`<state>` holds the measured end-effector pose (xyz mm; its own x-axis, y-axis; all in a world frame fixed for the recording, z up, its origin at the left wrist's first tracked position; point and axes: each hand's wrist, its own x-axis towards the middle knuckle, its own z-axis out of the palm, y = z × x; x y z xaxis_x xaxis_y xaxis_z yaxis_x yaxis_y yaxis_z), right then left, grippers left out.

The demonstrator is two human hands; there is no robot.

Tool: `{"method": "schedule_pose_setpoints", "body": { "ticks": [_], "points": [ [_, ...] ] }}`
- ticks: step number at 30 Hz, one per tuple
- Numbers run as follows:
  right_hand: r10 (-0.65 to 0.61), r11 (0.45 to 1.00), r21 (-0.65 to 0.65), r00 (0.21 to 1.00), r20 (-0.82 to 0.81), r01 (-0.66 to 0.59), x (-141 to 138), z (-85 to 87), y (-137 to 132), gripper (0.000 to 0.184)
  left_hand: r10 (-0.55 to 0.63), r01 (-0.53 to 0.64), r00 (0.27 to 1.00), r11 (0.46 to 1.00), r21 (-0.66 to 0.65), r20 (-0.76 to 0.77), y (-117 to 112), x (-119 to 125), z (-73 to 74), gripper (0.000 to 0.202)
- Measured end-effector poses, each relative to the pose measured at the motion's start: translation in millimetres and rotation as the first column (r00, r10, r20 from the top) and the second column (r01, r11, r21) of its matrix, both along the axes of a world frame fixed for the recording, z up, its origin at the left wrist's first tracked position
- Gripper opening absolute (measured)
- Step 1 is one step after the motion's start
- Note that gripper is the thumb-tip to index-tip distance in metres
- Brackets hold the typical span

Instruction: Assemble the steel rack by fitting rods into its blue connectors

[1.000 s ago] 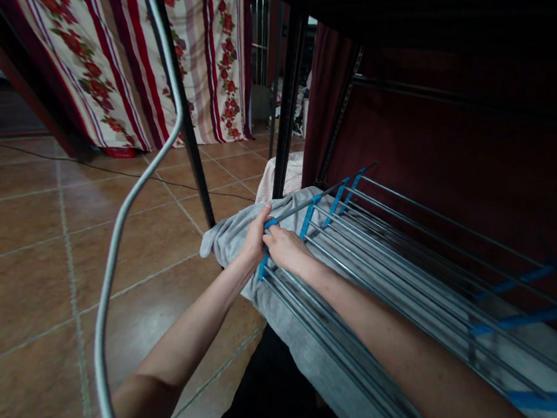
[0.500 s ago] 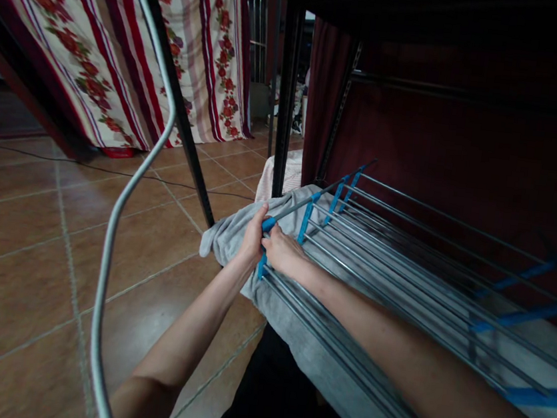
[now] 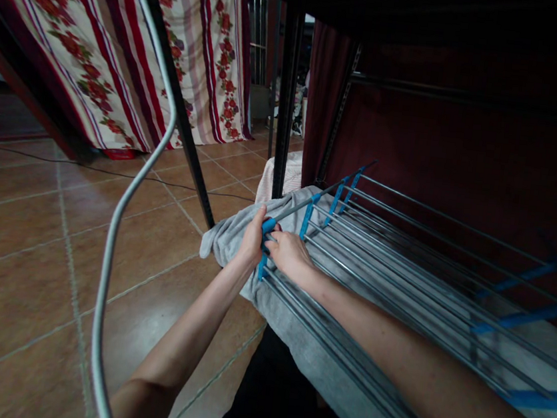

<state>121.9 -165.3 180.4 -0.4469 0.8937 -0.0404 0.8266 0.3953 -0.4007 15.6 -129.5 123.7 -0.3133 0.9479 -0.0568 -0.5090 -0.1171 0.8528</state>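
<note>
A metal drying rack [image 3: 379, 247] with grey rods and blue plastic joints lies on a grey cloth [image 3: 230, 237]. At its near left corner, my left hand [image 3: 253, 238] is closed round the blue corner joint [image 3: 268, 225], thumb pointing up. Just to the right of it, my right hand [image 3: 288, 252] has its fingers curled at the end of a rod beside that same joint. The right fingertips are partly hidden behind the hand and the joint.
A curved metal tube [image 3: 106, 270] rises at the left, close to the camera. Black metal posts [image 3: 285, 102] stand beyond the rack, with a dark shelf overhead. A striped floral curtain [image 3: 90, 47] hangs over the tiled floor [image 3: 155, 235]. Dark red cloth [image 3: 439, 160] hangs behind the rack.
My right hand has shifted slightly to the right, away from the left hand, and its fingers have moved at the joint. My left hand and the rack look nearly unchanged.
</note>
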Motion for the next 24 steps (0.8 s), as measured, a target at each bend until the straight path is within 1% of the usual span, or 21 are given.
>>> {"method": "schedule_pose_setpoints", "body": {
  "ticks": [2, 7, 11, 15, 18, 21, 24],
  "points": [
    [0.011, 1.0, -0.02, 1.0, -0.03, -0.012, 0, -0.5, 1, 0.026, 0.029, -0.03, 0.999, 1.0, 0.01, 0.013, -1, 1, -0.6, 0.041],
    [0.046, 0.998, -0.042, 0.996, -0.074, -0.049, 2, -1.0, 4, 0.027, 0.148, -0.148, 0.989, 0.988, 0.036, -0.003, 2, 0, -6.7, 0.037],
    [0.061, 0.997, -0.05, 0.995, -0.078, -0.065, 3, -0.6, 5, 0.028, 0.136, -0.136, 0.991, 0.99, 0.025, -0.013, 4, -2, -10.8, 0.038],
    [0.074, 0.997, -0.035, 0.997, -0.005, -0.074, 3, 0.3, 5, 0.028, 0.114, -0.115, 0.993, 0.993, -0.006, -0.041, 5, -3, -12.0, 0.039],
    [0.078, 0.997, -0.001, 0.996, 0.052, -0.078, 3, 1.8, 1, 0.029, 0.123, -0.123, 0.991, 0.992, 0.006, -0.046, 6, -3, -12.7, 0.038],
    [0.086, 0.996, 0.03, 0.993, 0.08, -0.089, 2, 3.1, -2, 0.032, 0.125, -0.126, 0.991, 0.992, -0.01, -0.043, 6, -3, -13.7, 0.036],
    [0.1, 0.994, 0.025, 0.992, 0.082, -0.102, 1, 3.1, -1, 0.032, 0.108, -0.11, 0.993, 0.994, -0.029, -0.056, 5, -3, -13.6, 0.036]
  ]
}}
